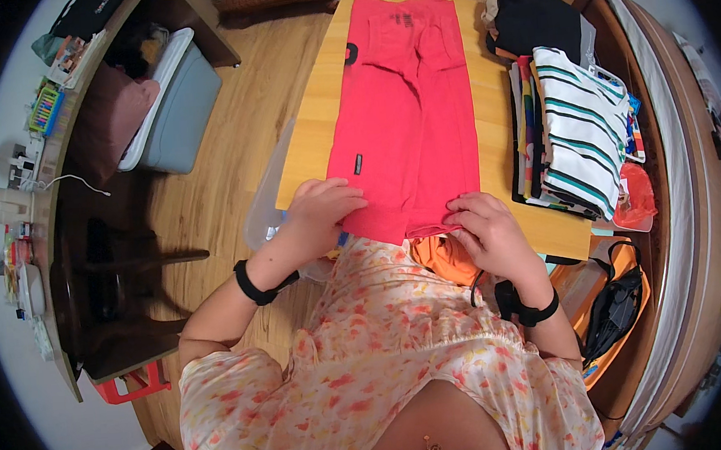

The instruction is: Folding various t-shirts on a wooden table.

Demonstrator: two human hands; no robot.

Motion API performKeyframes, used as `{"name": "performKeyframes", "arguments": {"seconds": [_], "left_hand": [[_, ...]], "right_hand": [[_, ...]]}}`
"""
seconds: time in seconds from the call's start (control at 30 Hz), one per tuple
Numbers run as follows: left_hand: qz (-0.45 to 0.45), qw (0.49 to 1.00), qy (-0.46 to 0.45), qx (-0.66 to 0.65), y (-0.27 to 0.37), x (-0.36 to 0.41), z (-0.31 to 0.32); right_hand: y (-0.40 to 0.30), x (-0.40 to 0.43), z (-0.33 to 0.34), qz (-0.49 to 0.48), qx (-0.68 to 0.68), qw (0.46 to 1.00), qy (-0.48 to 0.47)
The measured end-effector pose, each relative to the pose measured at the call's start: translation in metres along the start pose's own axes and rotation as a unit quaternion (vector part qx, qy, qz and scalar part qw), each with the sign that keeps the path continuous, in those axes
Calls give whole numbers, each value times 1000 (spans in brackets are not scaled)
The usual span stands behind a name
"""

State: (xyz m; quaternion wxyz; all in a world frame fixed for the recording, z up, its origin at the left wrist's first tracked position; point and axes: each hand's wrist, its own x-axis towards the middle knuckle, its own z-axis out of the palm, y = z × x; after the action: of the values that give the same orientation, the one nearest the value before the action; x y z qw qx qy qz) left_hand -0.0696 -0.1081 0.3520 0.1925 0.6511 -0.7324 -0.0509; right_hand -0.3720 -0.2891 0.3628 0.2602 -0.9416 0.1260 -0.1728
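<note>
A pair of red sweatpants (400,115) lies lengthwise on a yellow wooden tabletop (309,122). Its waist is at the far end and the ribbed cuffs hang just over the near edge. My left hand (325,212) grips the left edge of the cloth by the cuff, its thumb mostly hidden. On the other side, my right hand (489,231) pinches the right cuff between thumb and fingers. A small dark label (358,164) shows on the left leg. Below the cuffs, an orange cloth (447,259) rests at my lap.
Folded clothes, topped by a striped shirt (582,128), are stacked at the table's right. Behind them sits a black folded garment (534,21). An orange bin (617,307) holds a black bag lower right. To the left are a grey-blue storage box (180,106) and a dark chair (131,266).
</note>
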Motion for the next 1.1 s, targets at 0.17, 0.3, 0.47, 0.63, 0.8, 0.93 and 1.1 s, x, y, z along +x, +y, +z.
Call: {"name": "performKeyframes", "arguments": {"seconds": [0.17, 0.3, 0.47, 0.63, 0.8, 0.93, 1.1], "left_hand": [[-79, 939, -199, -271, 8, 0, -65], [-10, 895, -340, -288, 16, 19, -114], [-20, 868, -267, -417, -28, 67, -123], [-236, 788, -59, -565, -86, 154, -67], [-353, 769, -9, -533, -155, 161, 9], [-354, 756, -4, -550, -139, 170, 6], [-331, 819, 84, -461, -145, 165, 12]], "right_hand": [[-16, 5, -39, 10, 166, 983, -73], [-25, 15, -79, -7, 249, 929, -272], [2, 51, -92, 31, 347, 924, -155], [65, 148, -42, 271, 429, 827, 242], [121, 160, 16, 340, 244, 888, 193], [137, 152, 9, 325, 320, 873, 174], [143, 159, 16, 267, -44, 941, 203]]}}
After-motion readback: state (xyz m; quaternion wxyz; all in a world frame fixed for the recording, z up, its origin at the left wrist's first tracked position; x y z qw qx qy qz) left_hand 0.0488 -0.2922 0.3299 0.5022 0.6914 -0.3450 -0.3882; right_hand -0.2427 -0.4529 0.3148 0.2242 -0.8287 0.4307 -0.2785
